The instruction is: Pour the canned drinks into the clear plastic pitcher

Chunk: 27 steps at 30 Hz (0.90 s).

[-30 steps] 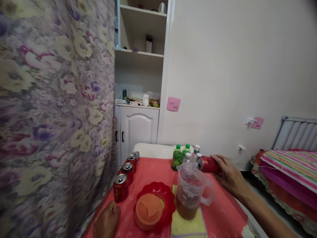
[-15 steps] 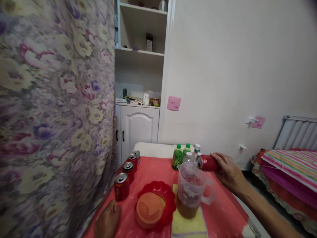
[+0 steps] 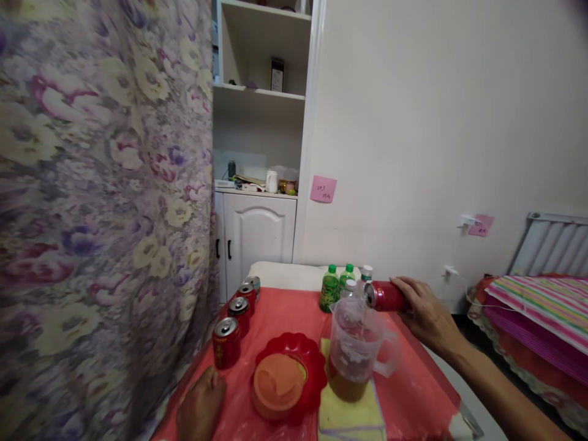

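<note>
My right hand (image 3: 420, 309) grips a red soda can (image 3: 386, 296), tipped on its side with its mouth over a clear plastic measuring jug (image 3: 351, 352). A thin stream seems to run from the can into the jug, where brownish liquid lies at the bottom. The jug stands on a folded yellow cloth (image 3: 346, 419). Resting on the table's near left, my left hand (image 3: 202, 404) is curled into a fist, and nothing shows in it. Just beyond it stands a red can (image 3: 226, 343). A red scalloped dish (image 3: 315, 370) holds an orange round container (image 3: 278, 386).
More cans (image 3: 239, 313) line the table's left edge. Green-capped bottles (image 3: 329, 288) and white-capped bottles (image 3: 366, 273) stand behind the jug. A red cloth (image 3: 285, 312) covers the table. A floral curtain (image 3: 105, 214) hangs at left; a white cabinet (image 3: 260, 239) and wall stand behind.
The stream from the can into the jug shows more clearly now. Both hands keep nearly the same place; the view has shifted slightly.
</note>
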{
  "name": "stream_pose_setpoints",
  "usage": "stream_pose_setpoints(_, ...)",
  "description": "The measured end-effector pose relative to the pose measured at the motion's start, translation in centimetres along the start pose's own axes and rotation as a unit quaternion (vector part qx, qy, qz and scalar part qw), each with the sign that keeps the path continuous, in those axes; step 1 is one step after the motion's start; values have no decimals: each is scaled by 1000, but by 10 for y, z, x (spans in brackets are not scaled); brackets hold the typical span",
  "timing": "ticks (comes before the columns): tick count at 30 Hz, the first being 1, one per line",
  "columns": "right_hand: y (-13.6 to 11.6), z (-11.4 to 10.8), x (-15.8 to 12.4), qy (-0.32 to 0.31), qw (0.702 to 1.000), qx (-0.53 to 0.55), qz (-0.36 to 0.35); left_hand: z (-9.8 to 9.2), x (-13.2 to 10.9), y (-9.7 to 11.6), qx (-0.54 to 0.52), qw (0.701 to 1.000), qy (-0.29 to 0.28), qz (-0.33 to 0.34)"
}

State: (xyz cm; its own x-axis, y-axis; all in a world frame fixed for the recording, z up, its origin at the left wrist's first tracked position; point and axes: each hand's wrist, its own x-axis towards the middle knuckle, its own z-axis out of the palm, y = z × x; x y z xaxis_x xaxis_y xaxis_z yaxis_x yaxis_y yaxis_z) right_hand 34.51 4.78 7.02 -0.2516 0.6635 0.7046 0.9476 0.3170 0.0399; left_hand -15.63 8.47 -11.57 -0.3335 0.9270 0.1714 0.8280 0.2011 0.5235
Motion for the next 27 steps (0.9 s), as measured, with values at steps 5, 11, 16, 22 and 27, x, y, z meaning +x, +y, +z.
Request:
stream_pose_setpoints(5,-3,-5,4,2,1000,2,3,1,0,0,0,1000,3,5)
stream_pose_setpoints(11,-3,-9,7,5,1000,-11,-3,1,0,-1,2,1000,5,4)
stream_pose_setpoints(16,-4,-14,11,4,1000,-21,-8,1,0,-1,-1,1000,8,7)
stream_pose_setpoints(22,-5,-19,15,15,999,-21,-20,1,0,-1,2,1000,7,8)
stream_pose_setpoints(27,-3,-21,18,13,999,-20,-22,1,-1,-1,1,1000,8,6)
